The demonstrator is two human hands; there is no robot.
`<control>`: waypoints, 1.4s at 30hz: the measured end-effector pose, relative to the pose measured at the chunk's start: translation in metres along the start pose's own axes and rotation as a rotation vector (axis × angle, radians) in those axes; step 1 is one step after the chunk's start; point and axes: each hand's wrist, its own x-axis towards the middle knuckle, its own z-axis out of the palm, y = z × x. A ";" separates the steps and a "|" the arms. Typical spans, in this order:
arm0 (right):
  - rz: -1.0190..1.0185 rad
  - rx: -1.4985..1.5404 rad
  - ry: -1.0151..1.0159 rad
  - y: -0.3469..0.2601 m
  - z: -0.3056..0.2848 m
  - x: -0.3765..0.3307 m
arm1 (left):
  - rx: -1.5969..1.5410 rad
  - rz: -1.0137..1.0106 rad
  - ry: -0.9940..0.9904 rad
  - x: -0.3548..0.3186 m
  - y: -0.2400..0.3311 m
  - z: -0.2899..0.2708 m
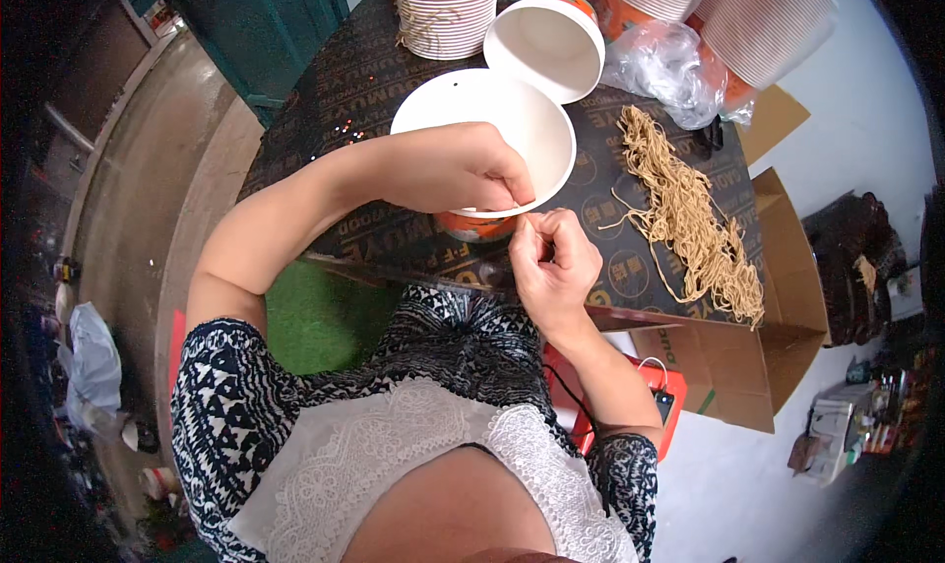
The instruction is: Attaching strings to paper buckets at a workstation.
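Observation:
A white-lined bucket (536,135) with an orange printed outside stands at the near edge of the dark table, its mouth facing up toward me. A small dark hole shows in its far wall. My left hand (482,174) reaches over the bucket, its fingers curled down at the inside of the near rim. Just outside that rim, my right hand (558,268) is closed in a pinch against the bucket's wall. The fingertips of both hands almost meet across the rim. Whatever they pinch is too small or hidden to make out. A heap of tan cords (689,209) lies to the right.
Behind the bucket, another white-lined bucket (544,49) lies tilted. Stacked buckets with cords (445,14) stand at the back left, more stacks (758,27) at the back right. A clear plastic bag (669,71) sits before them. A cardboard box (787,287) stands beside the table.

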 end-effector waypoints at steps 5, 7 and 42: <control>-0.013 -0.006 -0.002 -0.001 0.000 0.000 | 0.054 -0.051 0.038 0.005 0.005 0.002; -0.007 0.001 -0.007 -0.005 -0.002 0.000 | 0.064 -0.057 0.047 0.005 0.004 0.004; 0.263 0.280 -0.360 -0.023 -0.052 0.066 | -0.543 -0.047 0.161 0.004 0.002 0.010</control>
